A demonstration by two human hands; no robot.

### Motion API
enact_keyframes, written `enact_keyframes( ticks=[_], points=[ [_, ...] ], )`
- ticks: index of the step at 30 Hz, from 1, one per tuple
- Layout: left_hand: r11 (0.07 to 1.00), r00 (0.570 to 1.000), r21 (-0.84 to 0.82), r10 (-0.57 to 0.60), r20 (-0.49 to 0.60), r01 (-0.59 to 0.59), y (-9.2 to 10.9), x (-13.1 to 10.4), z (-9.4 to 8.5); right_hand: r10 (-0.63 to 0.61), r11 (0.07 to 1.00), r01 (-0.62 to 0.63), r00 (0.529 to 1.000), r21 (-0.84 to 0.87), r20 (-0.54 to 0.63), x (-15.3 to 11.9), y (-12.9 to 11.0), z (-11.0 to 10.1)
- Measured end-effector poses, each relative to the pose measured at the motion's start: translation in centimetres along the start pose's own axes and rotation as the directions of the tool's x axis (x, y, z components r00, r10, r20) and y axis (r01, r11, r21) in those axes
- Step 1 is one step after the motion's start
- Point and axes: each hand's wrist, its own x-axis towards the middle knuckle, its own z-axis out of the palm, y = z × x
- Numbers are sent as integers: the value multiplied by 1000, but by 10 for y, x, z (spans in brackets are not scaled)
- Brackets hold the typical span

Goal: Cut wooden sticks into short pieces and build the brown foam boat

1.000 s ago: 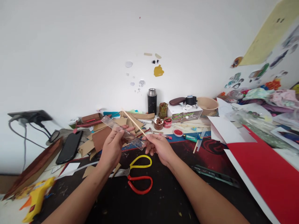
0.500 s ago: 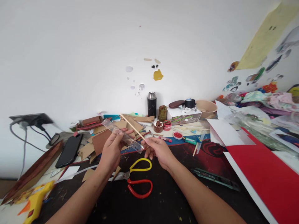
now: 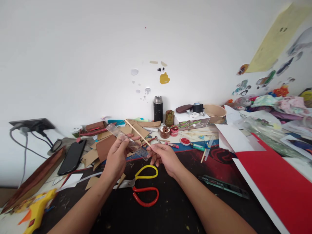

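Note:
My left hand [image 3: 118, 152] is closed on a clear plastic ruler [image 3: 114, 130], which slants down to the right above the desk. Between the thumb and fingers of my right hand [image 3: 163, 155] is a thin wooden stick [image 3: 136, 131]; its far end points up and to the left. The ruler's lower end comes close to my right fingertips, and whether they touch I cannot tell. Below both hands lie scissors [image 3: 145, 187] with one yellow and one red handle, their blades partly hidden behind my left wrist. Brown cardboard scraps [image 3: 106, 146] lie behind my left hand.
A yellow glue gun [image 3: 40, 208] and a black phone [image 3: 72, 157] lie at left. A utility knife [image 3: 223, 186] rests right of my right forearm. Red card [image 3: 275, 185] covers the right side. A black flask [image 3: 158, 110] and paint pots [image 3: 165, 132] stand by the wall.
Hardly anything differs; both hands keep their hold on the ruler and the stick. The whole view has shifted very slightly.

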Motion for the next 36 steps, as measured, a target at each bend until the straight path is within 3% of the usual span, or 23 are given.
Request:
enact_keyframes(
  ticks=[14,36],
  points=[
    [996,994,61,55,95,-61,-1,-11,4,-5,1000,5,1000,-6,-16,0,-2,-1],
    [994,991,32,99,87,-102,2,-16,11,16,999,-17,1000,-36,-12,0,0,0]
  ],
)
